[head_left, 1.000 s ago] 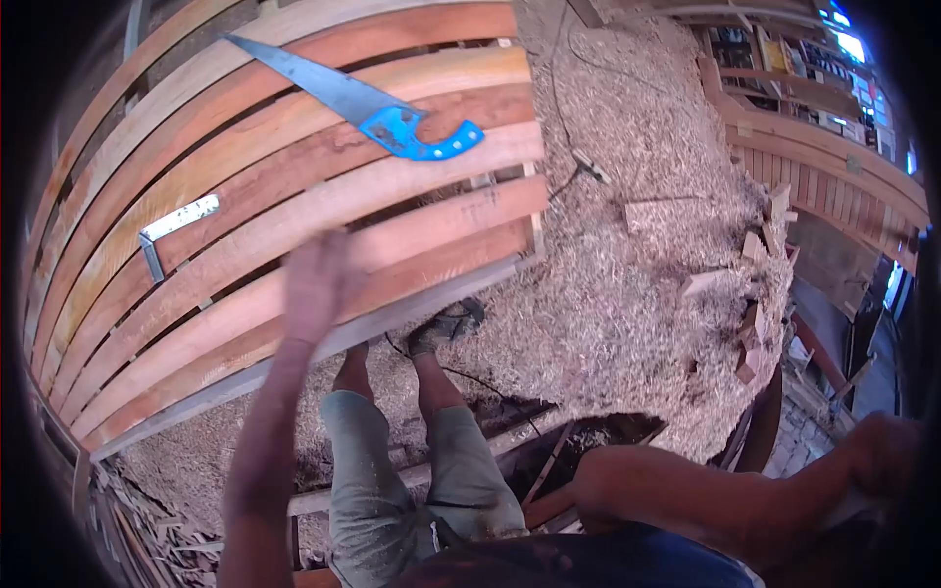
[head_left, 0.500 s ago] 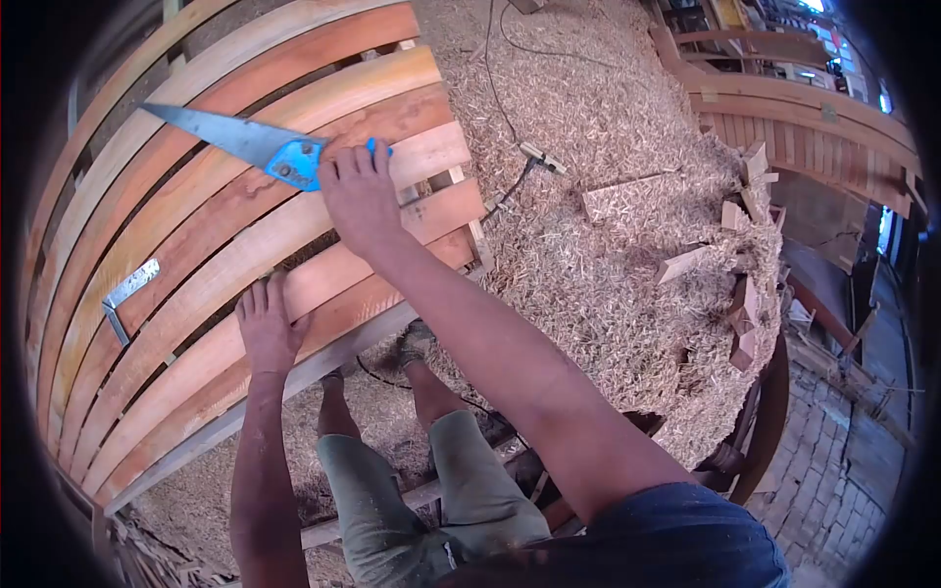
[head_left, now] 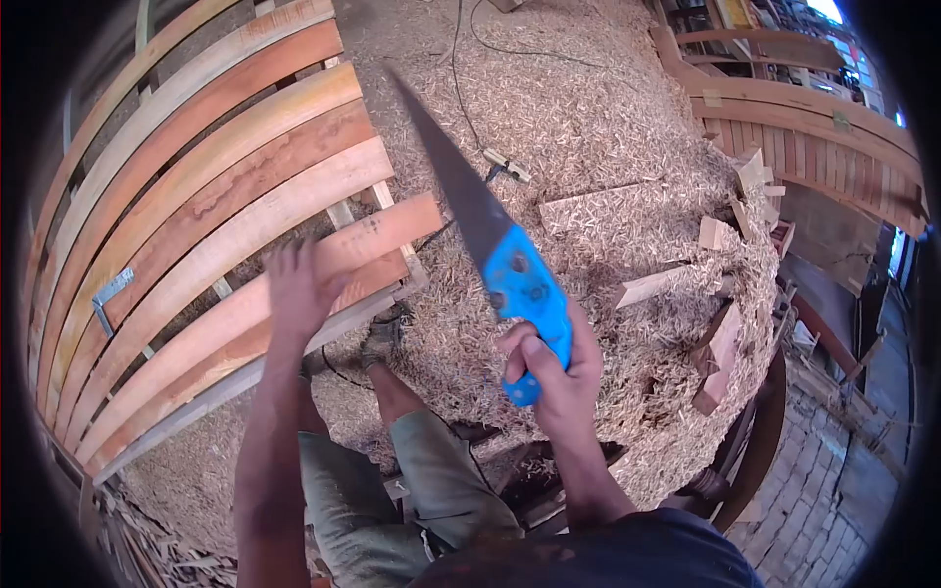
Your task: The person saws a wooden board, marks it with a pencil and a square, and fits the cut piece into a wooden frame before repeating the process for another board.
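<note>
My right hand [head_left: 559,377] grips the blue handle of a handsaw [head_left: 510,269], its dark tapered blade pointing up and left over the wood shavings. My left hand [head_left: 302,294] is on a reddish wooden slat [head_left: 387,230], thumb and fingers about its width, the fingers slightly blurred. This slat's right end juts past its neighbours. Beside it lie several parallel slats [head_left: 294,191] on a frame, with narrow gaps between them. A metal try square [head_left: 113,294] rests on the slats at the left.
Wood shavings [head_left: 588,118] cover the ground, with wood offcuts [head_left: 720,353] at the right. A power cord with a connector [head_left: 507,165] lies across the shavings. Curved slatted woodwork [head_left: 784,108] stands at the upper right, above brick paving [head_left: 794,461].
My right hand has lifted the saw off the slats and swung it right, blade now pointing upward. The slat under my left hand has shifted rightward against its neighbours. The view has turned slightly.
</note>
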{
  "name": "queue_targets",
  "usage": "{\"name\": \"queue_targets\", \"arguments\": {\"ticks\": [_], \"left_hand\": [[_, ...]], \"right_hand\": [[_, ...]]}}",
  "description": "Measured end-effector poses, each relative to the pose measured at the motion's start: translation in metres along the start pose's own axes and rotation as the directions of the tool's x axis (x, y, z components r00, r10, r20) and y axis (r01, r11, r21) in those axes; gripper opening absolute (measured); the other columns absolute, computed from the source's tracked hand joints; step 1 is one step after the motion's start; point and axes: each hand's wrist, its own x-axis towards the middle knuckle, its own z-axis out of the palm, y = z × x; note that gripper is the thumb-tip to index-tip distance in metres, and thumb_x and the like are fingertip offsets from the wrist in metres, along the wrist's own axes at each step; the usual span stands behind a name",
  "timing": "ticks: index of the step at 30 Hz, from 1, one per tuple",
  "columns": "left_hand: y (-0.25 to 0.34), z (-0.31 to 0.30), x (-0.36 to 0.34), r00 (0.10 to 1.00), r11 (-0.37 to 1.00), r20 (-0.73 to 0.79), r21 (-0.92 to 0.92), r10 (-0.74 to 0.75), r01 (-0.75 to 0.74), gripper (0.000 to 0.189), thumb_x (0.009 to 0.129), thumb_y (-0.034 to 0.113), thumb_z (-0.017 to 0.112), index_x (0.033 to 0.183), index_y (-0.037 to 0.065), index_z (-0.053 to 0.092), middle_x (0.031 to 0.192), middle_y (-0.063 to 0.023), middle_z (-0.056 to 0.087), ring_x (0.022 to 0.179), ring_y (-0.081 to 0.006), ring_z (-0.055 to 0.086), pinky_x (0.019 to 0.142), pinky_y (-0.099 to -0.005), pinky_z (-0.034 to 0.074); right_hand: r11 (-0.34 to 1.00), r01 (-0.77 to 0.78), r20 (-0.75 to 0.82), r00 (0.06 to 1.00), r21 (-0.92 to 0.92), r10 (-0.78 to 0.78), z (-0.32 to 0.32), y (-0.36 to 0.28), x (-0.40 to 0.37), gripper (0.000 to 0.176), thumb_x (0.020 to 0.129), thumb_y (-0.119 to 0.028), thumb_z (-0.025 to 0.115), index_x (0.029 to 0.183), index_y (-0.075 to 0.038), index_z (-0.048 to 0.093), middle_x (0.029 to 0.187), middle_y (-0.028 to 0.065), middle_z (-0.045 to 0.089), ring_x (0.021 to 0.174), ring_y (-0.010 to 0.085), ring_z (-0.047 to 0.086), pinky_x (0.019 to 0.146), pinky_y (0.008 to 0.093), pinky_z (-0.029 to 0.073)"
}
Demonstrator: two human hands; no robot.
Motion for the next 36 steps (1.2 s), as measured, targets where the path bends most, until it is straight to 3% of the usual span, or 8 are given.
{"name": "queue_targets", "arguments": {"ticks": [2, 4, 7, 10, 19, 22, 29, 36], "left_hand": [[0.045, 0.02, 0.039, 0.987, 0.975, 0.11, -0.176, -0.117, 0.135, 0.075, 0.094, 0.056, 0.073, 0.145, 0.003, 0.057, 0.145, -0.0251, 0.054, 0.141, -0.0448, 0.045, 0.124, -0.0599, 0.026], [0.074, 0.045, 0.077, 0.93, 0.931, 0.232, -0.164, -0.284, 0.325, 0.084, 0.096, 0.072, 0.062, 0.146, 0.005, 0.06, 0.152, -0.0305, 0.05, 0.142, -0.0498, 0.042, 0.123, -0.0603, 0.025], [0.096, 0.07, 0.109, 0.762, 0.801, 0.33, -0.027, -0.558, 0.598, 0.093, 0.095, 0.084, 0.048, 0.143, 0.006, 0.064, 0.157, -0.0317, 0.044, 0.149, -0.053, 0.031, 0.125, -0.066, 0.01], [0.098, 0.08, 0.105, 0.795, 0.812, 0.265, -0.071, -0.545, 0.58, 0.097, 0.093, 0.09, 0.041, 0.138, 0.008, 0.069, 0.159, -0.0325, 0.04, 0.153, -0.0548, 0.022, 0.124, -0.0693, -0.002], [0.11, 0.069, 0.103, 0.816, 0.82, 0.194, -0.077, -0.545, 0.567, 0.081, 0.091, 0.081, 0.06, 0.11, 0.004, 0.081, 0.151, -0.0298, 0.05, 0.149, -0.0517, 0.029, 0.123, -0.0672, 0.006], [0.111, 0.066, 0.103, 0.816, 0.823, 0.208, -0.076, -0.539, 0.563, 0.079, 0.091, 0.079, 0.062, 0.109, 0.004, 0.081, 0.146, -0.0281, 0.054, 0.147, -0.0513, 0.031, 0.123, -0.0664, 0.008], [0.109, 0.077, 0.097, 0.843, 0.842, 0.101, -0.072, -0.528, 0.535, 0.077, 0.091, 0.078, 0.063, 0.107, 0.004, 0.08, 0.142, -0.0274, 0.056, 0.142, -0.0528, 0.037, 0.123, -0.0682, 0.01], [0.105, 0.071, 0.099, 0.835, 0.836, 0.238, -0.129, -0.496, 0.534, 0.073, 0.094, 0.076, 0.061, 0.115, 0.007, 0.076, 0.149, -0.0302, 0.05, 0.146, -0.055, 0.032, 0.122, -0.0718, 0.006]], "right_hand": [[0.994, 0.013, -0.013, 1.0, -0.111, -0.015, -0.016, 0.002, 0.001, 0.051, 0.105, -0.01, 0.062, 0.154, -0.002, 0.05, 0.093, 0.0091, 0.07, 0.064, 0.0087, 0.06, 0.06, 0.0257, 0.052], [0.954, 0.026, -0.004, 1.0, -0.298, -0.028, -0.029, 0.008, 0.003, 0.052, 0.104, -0.011, 0.065, 0.154, -0.002, 0.052, 0.099, 0.0106, 0.072, 0.069, 0.0095, 0.063, 0.063, 0.027, 0.053], [0.807, 0.108, 0.064, 0.994, -0.581, -0.087, -0.033, 0.019, 0.022, 0.047, 0.104, -0.02, 0.069, 0.147, -0.003, 0.06, 0.107, 0.0153, 0.076, 0.076, 0.0131, 0.07, 0.07, 0.0322, 0.056], [0.843, 0.007, 0.067, 0.997, -0.538, 0.035, -0.035, 0.037, 0.038, 0.046, 0.106, -0.022, 0.067, 0.147, -0.004, 0.061, 0.098, 0.0152, 0.076, 0.072, 0.0127, 0.068, 0.066, 0.0335, 0.054], [0.85, 0.004, 0.11, 0.992, -0.526, 0.063, -0.046, 0.048, 0.034, 0.043, 0.108, -0.023, 0.063, 0.147, -0.005, 0.062, 0.085, 0.011, 0.074, 0.062, 0.0111, 0.064, 0.06, 0.0317, 0.053], [0.884, -0.056, 0.088, 0.99, -0.465, 0.109, -0.057, 0.054, 0.028, 0.041, 0.108, -0.023, 0.062, 0.146, -0.006, 0.063, 0.08, 0.0097, 0.072, 0.062, 0.0104, 0.063, 0.06, 0.0318, 0.053], [0.799, 0.002, 0.113, 0.99, -0.602, 0.083, -0.006, 0.072, 0.102, 0.038, 0.109, -0.024, 0.06, 0.141, -0.006, 0.067, 0.073, 0.0101, 0.066, 0.061, 0.0124, 0.062, 0.06, 0.0324, 0.052], [0.8, -0.075, 0.028, 0.993, -0.596, 0.114, -0.058, 0.022, 0.014, 0.035, 0.107, -0.018, 0.062, 0.137, -0.001, 0.068, 0.075, 0.0105, 0.067, 0.063, 0.0105, 0.064, 0.06, 0.0314, 0.052]]}}
